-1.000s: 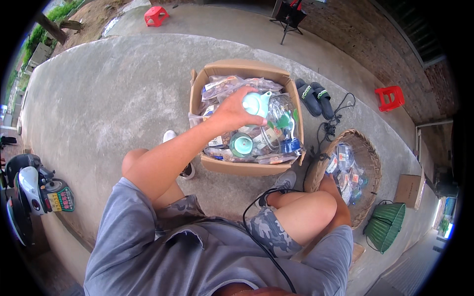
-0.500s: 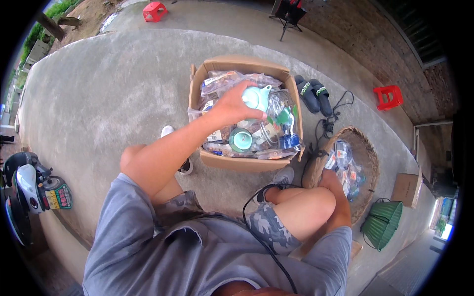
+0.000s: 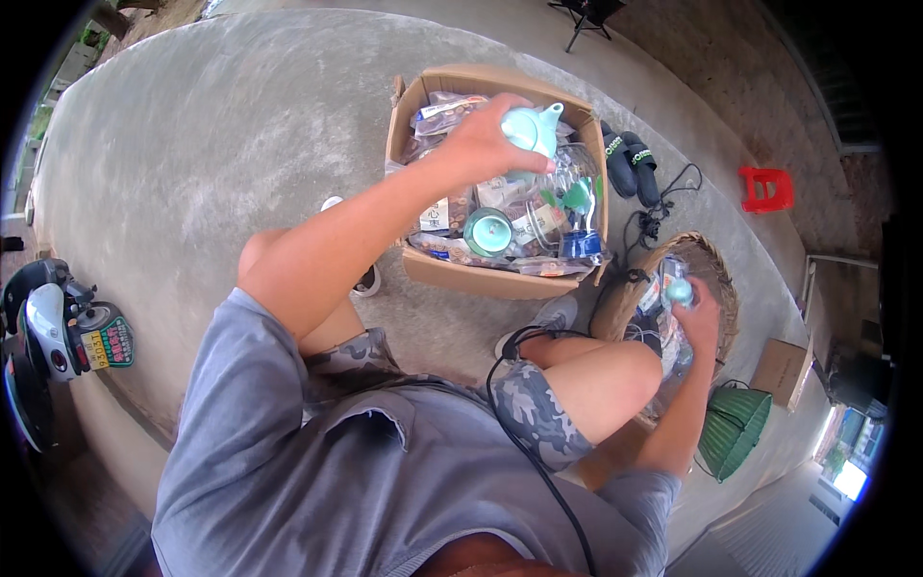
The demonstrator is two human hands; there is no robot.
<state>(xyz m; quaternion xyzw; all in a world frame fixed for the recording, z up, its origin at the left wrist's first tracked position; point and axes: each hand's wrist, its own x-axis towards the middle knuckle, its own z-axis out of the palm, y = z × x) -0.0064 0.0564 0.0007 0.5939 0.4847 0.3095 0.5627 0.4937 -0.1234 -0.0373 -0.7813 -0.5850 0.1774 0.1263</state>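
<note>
My left hand (image 3: 490, 142) is closed around a pale turquoise teapot (image 3: 531, 131), its spout pointing to the far right, above the open cardboard box (image 3: 490, 278). Under it the box is full of clear bags (image 3: 452, 246) of packed goods. Among them lie a round turquoise-and-glass vessel (image 3: 490, 233), a clear plastic container (image 3: 574, 173) and a blue-capped piece (image 3: 581, 245). Over the woven basket (image 3: 723, 272) my right hand (image 3: 702, 310) grips a small, rounded turquoise piece (image 3: 679, 292), too small to name. Clear-wrapped packets (image 3: 655, 294) fill part of the basket.
Black slippers (image 3: 635, 165) and a dark cord (image 3: 646, 227) lie right of the box. A red stool (image 3: 766, 189) stands farther off. Near the basket are a green basket (image 3: 735, 429) and a small carton (image 3: 780, 371). A scooter (image 3: 65, 335) stands far left.
My right hand has come up from inside the basket and now shows a turquoise piece in its fingers. The left hand still holds the teapot over the box. The whole view has shifted.
</note>
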